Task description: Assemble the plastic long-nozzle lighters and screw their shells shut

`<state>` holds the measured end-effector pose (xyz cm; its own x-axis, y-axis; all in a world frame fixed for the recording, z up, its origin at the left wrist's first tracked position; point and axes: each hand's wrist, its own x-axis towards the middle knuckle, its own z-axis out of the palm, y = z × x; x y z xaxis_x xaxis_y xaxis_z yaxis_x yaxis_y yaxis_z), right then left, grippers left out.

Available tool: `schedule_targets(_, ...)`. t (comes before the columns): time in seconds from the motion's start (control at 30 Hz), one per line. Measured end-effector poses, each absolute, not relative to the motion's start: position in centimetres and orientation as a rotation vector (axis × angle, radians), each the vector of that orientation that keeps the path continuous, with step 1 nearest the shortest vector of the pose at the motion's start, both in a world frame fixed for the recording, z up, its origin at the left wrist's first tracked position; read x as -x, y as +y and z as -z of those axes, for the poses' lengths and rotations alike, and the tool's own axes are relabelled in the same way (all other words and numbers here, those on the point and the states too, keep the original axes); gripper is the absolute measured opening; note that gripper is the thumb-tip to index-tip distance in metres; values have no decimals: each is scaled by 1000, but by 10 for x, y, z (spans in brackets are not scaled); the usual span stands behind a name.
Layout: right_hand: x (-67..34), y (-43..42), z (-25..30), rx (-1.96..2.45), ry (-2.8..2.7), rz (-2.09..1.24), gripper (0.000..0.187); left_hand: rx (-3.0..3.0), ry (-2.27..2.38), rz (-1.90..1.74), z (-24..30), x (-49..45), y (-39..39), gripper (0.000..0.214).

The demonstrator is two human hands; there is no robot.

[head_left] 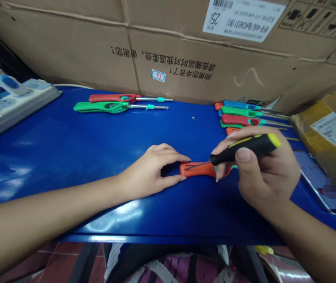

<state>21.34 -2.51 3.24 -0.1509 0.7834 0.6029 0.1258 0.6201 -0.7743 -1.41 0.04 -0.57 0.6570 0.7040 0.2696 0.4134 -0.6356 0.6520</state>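
An orange gas lighter (199, 169) lies flat on the blue table, its handle end toward the left. My left hand (159, 169) pinches that end between thumb and fingers. In my right hand (262, 173) is a screwdriver (244, 149) with a black and yellow handle. Its thin shaft slants down left, and the tip meets the lighter's handle near a dark slot. The right fingers cover the lighter's front part, where a bit of turquoise shows.
A red lighter (111, 98) and a green lighter (100, 107) lie at the back left. Several more lighters (241, 112) are stacked at the back right. A large cardboard box (82, 51) stands behind. A power strip (17, 104) is left; a phone (312, 177) and taped parcel (327, 114) are right.
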Motion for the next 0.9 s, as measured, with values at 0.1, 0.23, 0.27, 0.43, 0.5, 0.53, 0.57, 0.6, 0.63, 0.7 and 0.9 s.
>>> schedule_targets(0.1, -212, -25, -33, 773, -1659, -634, 34, -2321, 857, -697, 6, 14, 1, 35)
schedule_targets(0.23, -213, -26, -33, 756, -1691, -571, 43, -2316, 859, -695, 5, 14, 1, 34)
schedule_targets(0.27, -214, -27, -34, 758, -1699, -574, 44, -2316, 861, -694, 5, 14, 0, 35)
schedule_targets(0.43, -220, -26, -35, 806, -1786, -532, 59, -2320, 865, -703, 6, 13, 0, 36)
schedule_targets(0.5, -223, -24, -35, 821, -1839, -368, 65, -2321, 864, -704, 6, 13, 0, 36)
schedule_targets(0.53, -225, -23, -34, 841, -1860, -265, 66, -2322, 864, -704, 7, 13, 0, 36)
schedule_targets(0.57, -226, -23, -34, 866, -1874, -164, 65, -2322, 863, -704, 7, 13, 0, 36)
schedule_targets(0.6, -227, -22, -34, 889, -1891, -92, 64, -2323, 863, -704, 7, 13, 1, 36)
schedule_targets(0.63, -227, -22, -34, 904, -1897, -60, 63, -2324, 865, -700, 7, 13, 1, 37)
schedule_targets(0.7, -225, -23, -35, 887, -1898, -126, 59, -2326, 866, -687, 6, 13, 1, 36)
schedule_targets(0.9, -227, -21, -39, 881, -1949, -154, 53, -2324, 871, -670, 5, 12, 0, 36)
